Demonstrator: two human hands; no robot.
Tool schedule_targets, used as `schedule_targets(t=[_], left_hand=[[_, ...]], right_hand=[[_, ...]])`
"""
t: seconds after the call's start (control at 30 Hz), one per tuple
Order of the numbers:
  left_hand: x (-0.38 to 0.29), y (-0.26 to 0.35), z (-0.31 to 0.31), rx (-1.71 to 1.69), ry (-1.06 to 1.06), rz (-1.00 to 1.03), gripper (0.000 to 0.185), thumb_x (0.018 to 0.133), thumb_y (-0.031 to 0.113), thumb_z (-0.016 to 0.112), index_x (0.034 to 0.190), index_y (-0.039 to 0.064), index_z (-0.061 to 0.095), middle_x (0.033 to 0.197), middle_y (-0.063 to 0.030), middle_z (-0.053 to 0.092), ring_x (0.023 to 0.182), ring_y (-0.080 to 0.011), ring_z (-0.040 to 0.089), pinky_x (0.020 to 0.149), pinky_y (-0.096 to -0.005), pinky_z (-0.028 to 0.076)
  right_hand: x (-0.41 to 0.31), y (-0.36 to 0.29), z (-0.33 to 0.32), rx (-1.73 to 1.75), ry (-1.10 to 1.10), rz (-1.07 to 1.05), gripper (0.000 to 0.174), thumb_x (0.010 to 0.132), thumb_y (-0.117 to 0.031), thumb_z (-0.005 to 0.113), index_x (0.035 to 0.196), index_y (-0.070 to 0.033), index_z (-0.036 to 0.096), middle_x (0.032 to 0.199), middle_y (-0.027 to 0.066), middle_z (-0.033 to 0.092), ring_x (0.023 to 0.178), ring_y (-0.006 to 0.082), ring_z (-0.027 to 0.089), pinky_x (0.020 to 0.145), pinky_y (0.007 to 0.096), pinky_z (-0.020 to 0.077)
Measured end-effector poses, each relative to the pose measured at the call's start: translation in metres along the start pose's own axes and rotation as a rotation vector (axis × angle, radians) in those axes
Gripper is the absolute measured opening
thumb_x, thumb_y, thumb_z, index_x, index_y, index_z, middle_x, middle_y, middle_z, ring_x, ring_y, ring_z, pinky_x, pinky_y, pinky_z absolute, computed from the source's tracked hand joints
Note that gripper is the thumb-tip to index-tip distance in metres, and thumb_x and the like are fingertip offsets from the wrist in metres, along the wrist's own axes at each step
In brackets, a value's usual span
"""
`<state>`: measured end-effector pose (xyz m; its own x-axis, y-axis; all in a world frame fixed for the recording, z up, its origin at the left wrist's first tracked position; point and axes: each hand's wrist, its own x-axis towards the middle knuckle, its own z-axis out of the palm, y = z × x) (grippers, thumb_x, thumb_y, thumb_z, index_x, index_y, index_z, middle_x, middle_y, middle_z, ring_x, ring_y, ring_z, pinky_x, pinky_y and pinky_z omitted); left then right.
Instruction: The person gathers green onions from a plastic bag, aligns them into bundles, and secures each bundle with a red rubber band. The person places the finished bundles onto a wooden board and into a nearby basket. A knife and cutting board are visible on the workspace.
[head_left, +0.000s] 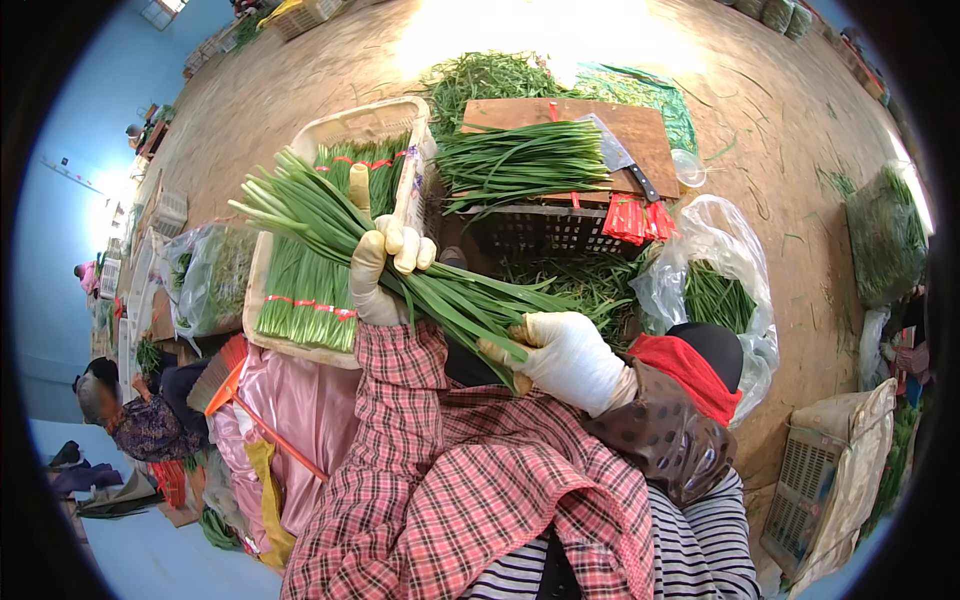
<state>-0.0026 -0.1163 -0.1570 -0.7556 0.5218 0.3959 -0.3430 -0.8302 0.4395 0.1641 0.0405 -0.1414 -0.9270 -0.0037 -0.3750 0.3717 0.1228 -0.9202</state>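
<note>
A loose bunch of garlic chives (442, 289) slants across in front of my chest, pale stem ends up to the left. My gloved left hand (386, 262) is closed around its middle. My right hand (574, 356), in a white glove, grips the leaf ends at the lower right. Behind the bunch, a plastic crate (420, 135) holds chive bundles tied with red bands. On a wooden board (645, 124) lies another pile of chives (525, 161), with a kitchen knife (615, 150) beside it. Red ties (628, 217) hang at the board's near edge.
The board rests on a black crate (555, 231). Loose leaves (487, 82) are heaped behind it. A clear plastic bag (754, 300) of chives stands right. A broom (225, 386) lies left, near another seated person (150, 420). A covered crate (817, 472) is at lower right.
</note>
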Motion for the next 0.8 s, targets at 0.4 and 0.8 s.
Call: schedule_targets(t=[0.4,0.8], left_hand=[[0.002,0.036,-0.011,-0.334,-0.162,0.043,0.058,0.103,0.014,0.049,0.157,0.013,0.027,0.088,0.0013,0.055,0.072,-0.0070,0.052,0.075,-0.0278,0.044],[0.002,0.033,0.014,-0.294,-0.341,0.058,0.069,0.102,0.014,0.055,0.159,0.010,0.016,0.085,0.0021,0.054,0.066,-0.0064,0.055,0.072,-0.0253,0.047]], right_hand=[[-0.068,0.007,-0.050,0.248,-0.127,-0.150,0.021,0.098,-0.013,0.063,0.106,0.004,0.071,0.086,0.0101,0.074,0.076,0.0121,0.070,0.071,0.0251,0.0560],[-0.014,0.004,-0.057,0.071,-0.135,0.084,0.048,0.100,-0.046,0.058,0.092,-0.001,0.072,0.076,0.0048,0.069,0.063,0.0107,0.063,0.059,0.0249,0.0504]])
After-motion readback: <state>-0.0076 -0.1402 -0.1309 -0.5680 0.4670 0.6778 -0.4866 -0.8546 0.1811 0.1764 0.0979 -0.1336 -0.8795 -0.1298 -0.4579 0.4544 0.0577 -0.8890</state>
